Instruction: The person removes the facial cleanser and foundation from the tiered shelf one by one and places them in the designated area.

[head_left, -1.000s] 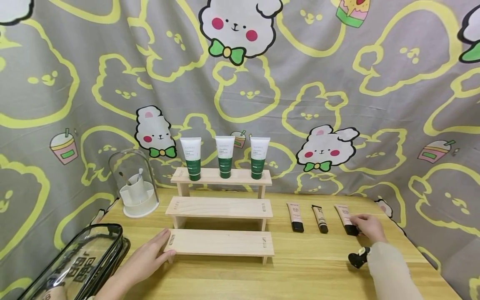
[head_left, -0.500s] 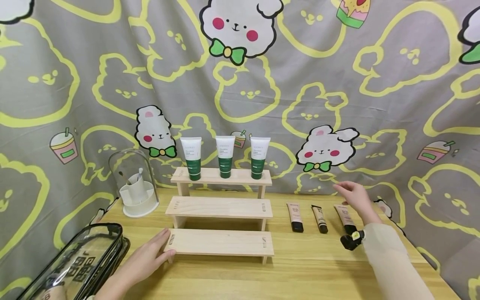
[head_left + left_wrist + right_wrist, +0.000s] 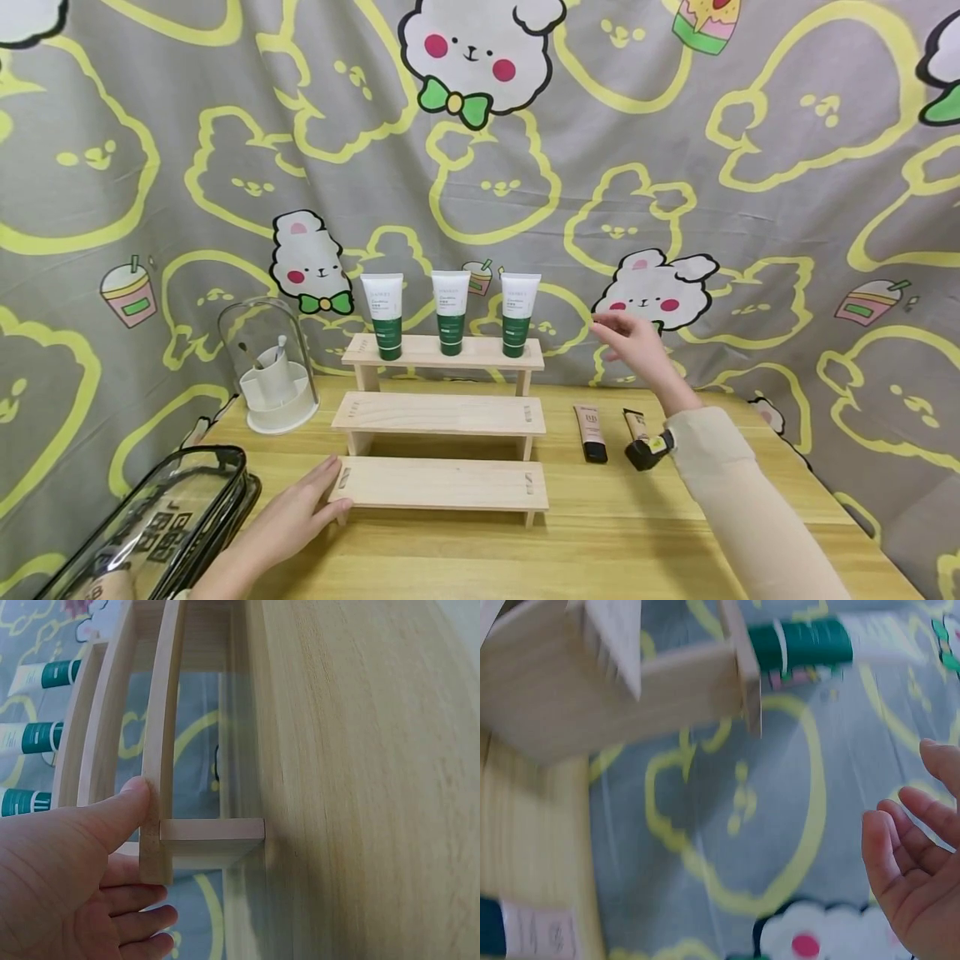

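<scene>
My left hand (image 3: 296,512) holds the left end of the lowest shelf of a three-tier wooden stand (image 3: 442,483), with the thumb (image 3: 124,810) at its front edge. On the top shelf, three white-and-green squeeze tubes (image 3: 450,312) stand on their caps. My right hand (image 3: 637,346) is in the air right of that shelf, holding nothing; its fingers are loosely bent in the right wrist view. Below it on the table lie a pink BB cream tube (image 3: 591,433) and a slim beige tube (image 3: 636,422), partly covered by the wrist camera. My right arm hides the spot farther right.
A white brush holder (image 3: 276,392) with a clear arched cover and two brushes stands at the back left. A clear black-edged pouch (image 3: 150,517) lies at the left table edge. A patterned curtain (image 3: 495,208) hangs behind the wooden table (image 3: 600,550).
My right hand has let go of the rightmost BB cream tube, risen, and moved left toward the stand's top shelf. The left hand stays at the lowest shelf.
</scene>
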`<act>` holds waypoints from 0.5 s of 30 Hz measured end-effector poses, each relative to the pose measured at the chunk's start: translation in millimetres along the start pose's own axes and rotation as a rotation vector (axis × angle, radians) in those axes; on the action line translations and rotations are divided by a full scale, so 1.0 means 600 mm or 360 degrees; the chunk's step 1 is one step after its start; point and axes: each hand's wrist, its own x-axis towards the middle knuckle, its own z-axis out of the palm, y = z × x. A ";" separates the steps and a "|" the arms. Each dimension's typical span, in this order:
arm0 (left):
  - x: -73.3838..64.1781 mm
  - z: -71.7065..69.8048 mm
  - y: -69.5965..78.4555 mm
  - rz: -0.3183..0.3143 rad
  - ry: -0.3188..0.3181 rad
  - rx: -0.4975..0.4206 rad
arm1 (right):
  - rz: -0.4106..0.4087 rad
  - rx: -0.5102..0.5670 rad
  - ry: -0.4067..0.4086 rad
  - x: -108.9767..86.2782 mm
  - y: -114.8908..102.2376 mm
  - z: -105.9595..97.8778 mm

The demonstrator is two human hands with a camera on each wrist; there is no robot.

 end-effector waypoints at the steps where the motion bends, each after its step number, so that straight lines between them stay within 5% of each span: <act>1: 0.000 0.000 0.000 -0.0003 -0.0003 -0.0002 | -0.0010 0.0006 -0.0008 0.005 -0.008 0.008; 15: 0.002 -0.002 0.001 -0.0018 -0.0021 -0.0011 | -0.0019 0.0214 -0.0037 0.052 -0.079 0.083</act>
